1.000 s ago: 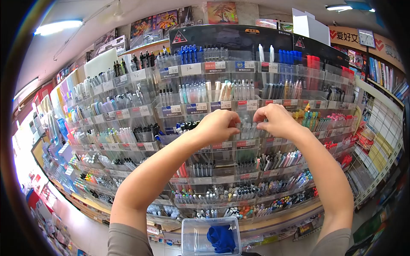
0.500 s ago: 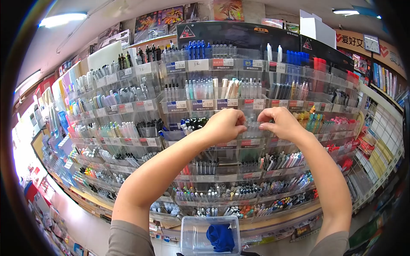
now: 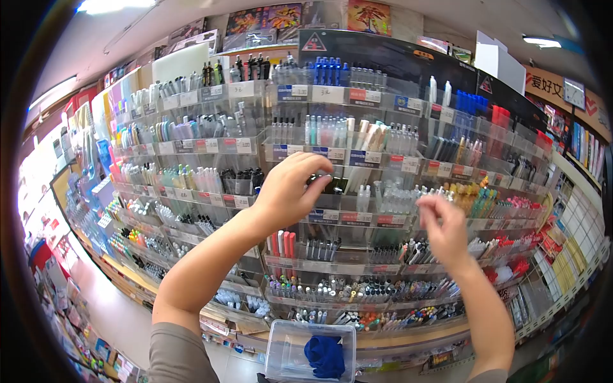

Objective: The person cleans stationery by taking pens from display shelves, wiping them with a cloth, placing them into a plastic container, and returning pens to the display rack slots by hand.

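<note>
My left hand (image 3: 290,190) is raised in front of the middle tier of a pen rack, thumb and forefinger curved and apart. Just beyond its fingertips are dark pens (image 3: 336,184) in a clear compartment, partly hidden by the hand. My right hand (image 3: 446,231) hovers lower and to the right, somewhat blurred, with thumb and forefinger apart and nothing visible between them. Clear-capped pens (image 3: 397,196) stand upright between the two hands. Close to the right fingertips are yellow-topped pens (image 3: 469,196).
The clear tiered rack (image 3: 345,270) carries price labels and many pens. Below it, a clear plastic box (image 3: 278,357) holds a blue cloth (image 3: 325,356). A white wire grid (image 3: 568,239) stands at the right, and books (image 3: 587,150) line a shelf behind it.
My hands have parted: the left has gone leftward along the rack, the right has dropped and shifted right. The view has turned a little left, uncovering the clear-capped pens.
</note>
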`<state>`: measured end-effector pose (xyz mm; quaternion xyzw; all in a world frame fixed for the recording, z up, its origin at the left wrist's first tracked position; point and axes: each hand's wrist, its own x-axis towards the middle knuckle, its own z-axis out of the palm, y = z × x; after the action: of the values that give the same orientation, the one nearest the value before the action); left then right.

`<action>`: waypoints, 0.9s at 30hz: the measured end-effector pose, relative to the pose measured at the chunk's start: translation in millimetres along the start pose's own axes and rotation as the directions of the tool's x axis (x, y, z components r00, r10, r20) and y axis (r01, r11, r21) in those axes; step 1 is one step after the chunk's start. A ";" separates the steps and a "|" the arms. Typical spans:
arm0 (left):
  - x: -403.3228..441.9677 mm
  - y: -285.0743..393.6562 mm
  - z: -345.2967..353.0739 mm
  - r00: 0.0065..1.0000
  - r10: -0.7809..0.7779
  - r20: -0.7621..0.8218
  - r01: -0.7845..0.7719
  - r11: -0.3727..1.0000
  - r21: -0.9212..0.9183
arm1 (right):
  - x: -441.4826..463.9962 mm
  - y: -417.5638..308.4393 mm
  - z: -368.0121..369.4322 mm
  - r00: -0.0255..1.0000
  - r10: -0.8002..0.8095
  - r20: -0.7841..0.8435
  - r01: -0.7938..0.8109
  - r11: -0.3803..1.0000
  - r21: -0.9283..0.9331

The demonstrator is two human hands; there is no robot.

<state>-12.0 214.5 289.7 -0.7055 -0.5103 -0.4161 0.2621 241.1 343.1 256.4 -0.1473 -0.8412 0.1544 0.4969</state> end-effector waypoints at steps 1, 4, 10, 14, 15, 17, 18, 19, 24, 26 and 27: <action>-10.8 1.4 -7.7 0.999 0.010 -0.037 -0.010 1.000 -0.004 | -13.4 -7.5 7.5 0.999 0.009 0.033 -0.010 1.000 0.021; -52.5 19.5 -20.5 0.996 0.010 -0.088 -0.015 0.998 -0.063 | -67.5 -12.3 47.2 0.945 -0.185 0.270 0.159 0.980 0.115; -192.3 68.3 17.9 0.919 -0.252 0.302 0.344 0.887 -0.307 | -185.0 -33.7 133.3 0.160 0.065 0.985 0.087 0.993 -0.080; -269.3 96.6 49.2 0.723 -0.469 0.507 0.658 0.691 -0.298 | -225.8 -26.4 170.1 0.332 -0.042 0.942 0.109 0.994 0.006; -278.7 103.6 49.9 0.674 -0.509 0.535 0.711 0.642 -0.285 | -227.8 -28.9 172.0 0.290 0.000 0.957 0.126 0.991 -0.038; -287.8 106.9 48.0 0.629 -0.535 0.563 0.748 0.615 -0.251 | -232.7 -29.8 173.3 0.250 0.041 0.967 0.153 0.985 -0.081; -291.7 106.4 46.5 0.636 -0.526 0.564 0.733 0.640 -0.229 | -235.2 -27.6 173.4 0.255 0.037 0.966 0.162 0.984 -0.081; -294.9 105.6 44.6 0.643 -0.518 0.564 0.717 0.667 -0.205 | -236.0 -26.2 174.0 0.261 0.031 0.965 0.173 0.982 -0.078; -289.5 98.5 47.1 0.603 -0.571 0.557 0.796 0.468 -0.383 | -208.0 -30.4 152.7 0.523 0.038 0.852 -0.160 0.986 0.055; -284.8 102.8 53.1 0.639 -0.539 0.548 0.767 0.502 -0.401 | -200.3 -32.9 140.3 0.656 0.088 0.750 -0.294 0.945 0.146; -281.3 106.2 54.8 0.655 -0.525 0.544 0.753 0.516 -0.409 | -198.5 -34.3 134.3 0.709 0.123 0.694 -0.353 0.914 0.199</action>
<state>67.7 80.6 26.8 -0.5677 -0.6134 -0.4894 -0.2489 211.4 217.1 51.8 -0.1089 -0.8998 0.3932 0.1544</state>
